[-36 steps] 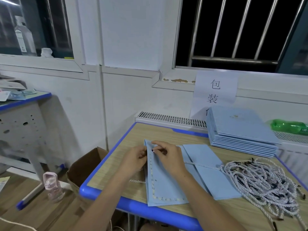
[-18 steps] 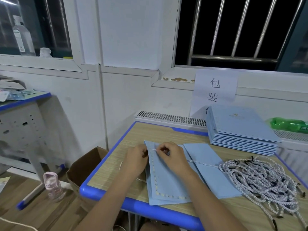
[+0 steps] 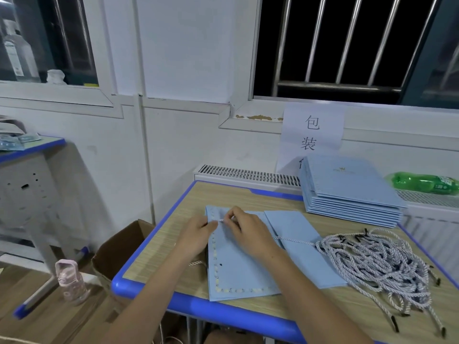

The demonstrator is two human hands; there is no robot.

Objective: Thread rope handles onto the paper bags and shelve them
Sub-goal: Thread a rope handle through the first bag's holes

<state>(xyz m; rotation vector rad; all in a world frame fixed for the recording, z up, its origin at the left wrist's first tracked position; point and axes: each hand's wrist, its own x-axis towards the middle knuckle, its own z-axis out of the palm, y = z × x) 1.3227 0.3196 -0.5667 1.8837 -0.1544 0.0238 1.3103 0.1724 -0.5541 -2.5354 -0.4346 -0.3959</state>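
Two hands work at the top edge of one flat blue paper bag (image 3: pixel 238 274) lying at the near-left of the tabletop (image 3: pixel 159 244), roughly seven o'clock from the stack of bags (image 3: pixel 352 192) at the far right. Our left hand (image 3: pixel 196 235) holds the bag's upper left corner, fingers curled at its edge, while our right hand (image 3: pixel 248 232) pinches the end of a rope (image 3: pixel 295 241) just where a hole should be; the exact fingertip contact is too small for us to make out. That rope runs off toward three o'clock into the tangled pile of ropes (image 3: pixel 377 264). We judge the bag light and stiff enough to slide when tugged, yet easy to crease or tear near its holes, so it wants holding close to the hole, flat against the tabletop. The rope looks soft and limp, with hard dark tips; we would grip it right behind the tip to steer it, since farther back it would buckle. Pulling it free of the pile may drag other ropes along. A short piece of rope (image 3: pixel 197 263) shows at the bag's left edge, at about nine o'clock from the bag's middle, but whether it is the same rope we cannot tell. A second bag (image 3: pixel 298 249) lies partly under our right forearm. No shelf is visible from here.
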